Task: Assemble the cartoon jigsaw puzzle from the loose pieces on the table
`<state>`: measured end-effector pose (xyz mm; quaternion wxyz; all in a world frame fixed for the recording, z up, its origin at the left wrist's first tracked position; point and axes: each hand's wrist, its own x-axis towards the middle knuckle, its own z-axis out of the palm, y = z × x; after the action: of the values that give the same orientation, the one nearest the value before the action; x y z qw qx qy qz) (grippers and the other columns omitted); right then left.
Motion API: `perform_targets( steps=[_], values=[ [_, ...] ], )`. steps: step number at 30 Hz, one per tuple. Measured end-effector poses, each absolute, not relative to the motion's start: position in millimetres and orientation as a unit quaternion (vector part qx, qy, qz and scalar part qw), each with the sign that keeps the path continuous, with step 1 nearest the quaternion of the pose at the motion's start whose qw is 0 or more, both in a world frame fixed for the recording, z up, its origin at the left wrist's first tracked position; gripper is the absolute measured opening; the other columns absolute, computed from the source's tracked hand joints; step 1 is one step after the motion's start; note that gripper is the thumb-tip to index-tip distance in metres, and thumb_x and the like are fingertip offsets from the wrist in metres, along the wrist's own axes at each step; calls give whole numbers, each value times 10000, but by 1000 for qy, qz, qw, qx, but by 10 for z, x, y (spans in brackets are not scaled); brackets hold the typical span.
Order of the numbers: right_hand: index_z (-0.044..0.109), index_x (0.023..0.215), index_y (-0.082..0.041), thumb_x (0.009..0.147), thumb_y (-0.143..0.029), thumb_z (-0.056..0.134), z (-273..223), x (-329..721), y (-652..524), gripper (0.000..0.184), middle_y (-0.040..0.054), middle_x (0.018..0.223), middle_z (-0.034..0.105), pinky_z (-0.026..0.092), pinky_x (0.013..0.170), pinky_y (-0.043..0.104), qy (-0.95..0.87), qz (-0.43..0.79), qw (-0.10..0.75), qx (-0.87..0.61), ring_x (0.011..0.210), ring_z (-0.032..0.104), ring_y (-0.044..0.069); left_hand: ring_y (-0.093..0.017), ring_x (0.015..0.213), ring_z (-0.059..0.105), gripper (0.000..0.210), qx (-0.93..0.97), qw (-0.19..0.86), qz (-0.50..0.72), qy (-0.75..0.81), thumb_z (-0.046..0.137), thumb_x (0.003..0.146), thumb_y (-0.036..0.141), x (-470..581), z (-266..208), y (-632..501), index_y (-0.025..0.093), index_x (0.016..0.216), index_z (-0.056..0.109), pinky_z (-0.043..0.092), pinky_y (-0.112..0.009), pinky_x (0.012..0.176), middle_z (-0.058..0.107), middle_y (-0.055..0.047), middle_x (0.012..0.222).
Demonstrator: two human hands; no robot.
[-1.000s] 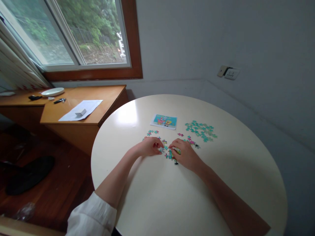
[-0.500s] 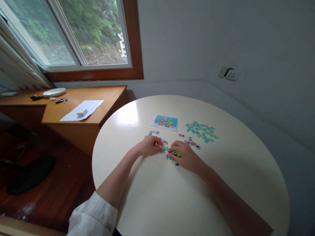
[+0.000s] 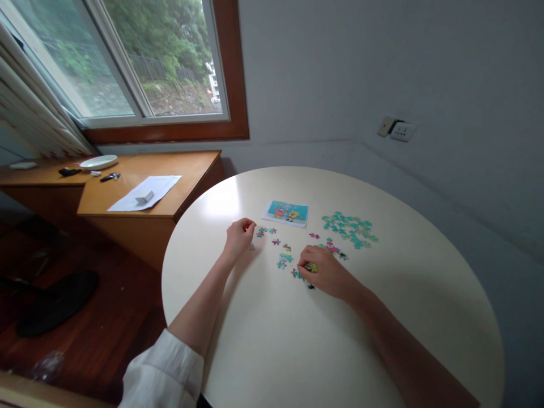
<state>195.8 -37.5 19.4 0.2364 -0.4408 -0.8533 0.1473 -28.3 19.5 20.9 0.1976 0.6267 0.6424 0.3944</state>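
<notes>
My left hand [image 3: 239, 237] is raised a little over the left of the table, thumb and fingers pinched together; whatever is between the tips is too small to make out. Below it lies a small loose jigsaw piece [image 3: 252, 246]. My right hand [image 3: 321, 269] curls round a joined yellow jigsaw section [image 3: 311, 267], partly hidden by the fingers. Touching or close to that section are several blue and pink pieces [image 3: 297, 273]. Between the hands lies a small joined light-blue section [image 3: 284, 260]. Loose pieces [image 3: 276, 242] are scattered just behind it.
A picture card [image 3: 289, 213] with cartoon figures lies at the back of the round white table [image 3: 272, 345]. To its right spreads a heap of green-blue pieces [image 3: 351, 228]. Pink and dark pieces [image 3: 334, 248] lie behind my right hand. A wooden desk [image 3: 195, 178] stands at the left.
My left hand has moved left and away from the light-blue section, which now shows uncovered. My right hand has shifted slightly right, still at the yellow section.
</notes>
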Motion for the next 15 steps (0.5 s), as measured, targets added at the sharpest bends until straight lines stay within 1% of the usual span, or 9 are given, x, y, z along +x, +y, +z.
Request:
perform_targets(
  steps=[3,7,10,12,15],
  values=[
    [534,582,-163,688,-96,511,178,1977,-363,127,27,703,590,328,678,266,-853,147,237,-441,700,530,140,-154,696,570,208,610,194,393,660,438,751,214,-335,168,238,165,771,639,421,-280,688,648,-41,737],
    [523,568,-163,686,-101,505,166,1998,-357,135,21,680,579,329,670,263,-854,160,230,-439,677,520,134,-162,714,572,231,604,190,378,676,425,752,184,-373,131,266,176,820,646,420,-301,715,654,-41,780],
    [521,563,-164,686,-107,504,173,2005,-362,137,9,663,571,323,683,269,-852,169,220,-444,673,516,131,-163,763,572,236,619,183,364,672,425,753,161,-342,136,243,183,831,647,401,-321,781,661,-41,848],
    [520,562,-163,686,-109,504,181,2003,-368,136,7,666,571,321,689,272,-850,172,217,-448,676,515,130,-166,826,568,257,644,170,346,661,413,765,152,-300,133,216,194,868,645,363,-348,849,660,-40,927],
    [518,558,-162,687,-108,504,193,1992,-373,141,8,663,568,323,680,266,-850,174,215,-449,671,512,129,-201,1003,510,303,704,147,291,632,406,779,161,-237,92,180,216,984,622,282,-401,914,624,-45,1081]
  ],
)
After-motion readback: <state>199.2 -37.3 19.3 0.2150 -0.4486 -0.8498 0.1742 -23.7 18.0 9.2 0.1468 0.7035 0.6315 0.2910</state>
